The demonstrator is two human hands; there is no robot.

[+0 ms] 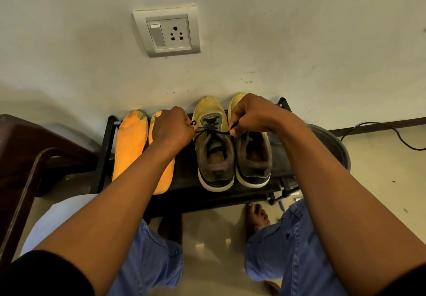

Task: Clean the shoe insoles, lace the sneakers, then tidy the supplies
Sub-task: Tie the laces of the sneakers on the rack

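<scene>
Each hand pinched one end of the black shoelace (213,131): the left hand (171,129) held the strand at the sneaker's nine o'clock, the right hand (250,116) held the other at three o'clock, and both drew outward so the lace ran taut across the tongue. Pulling level from both sides probably served to snug the crossings and keep the ends even before a knot (a judgement, not a thing shown).

The lace belonged to the left yellow sneaker (213,148), which stood toe to the wall on the black shoe rack (274,157), touching the right yellow sneaker (252,155) at its three o'clock. Whether that second shoe was laced could not be told, since the right hand covered its front.

At nine o'clock from the pair two orange insoles (130,143) lay side by side on the rack, the nearer one partly under the left forearm, their toe ends dark with grime. They were not yet back in the shoes.

Farther out: a wall socket (167,33) at twelve o'clock, a dark round basin (335,143) and a black cable (391,134) at three o'clock, a dark wooden chair (30,157) at nine o'clock. Nothing blocked the lacing.
</scene>
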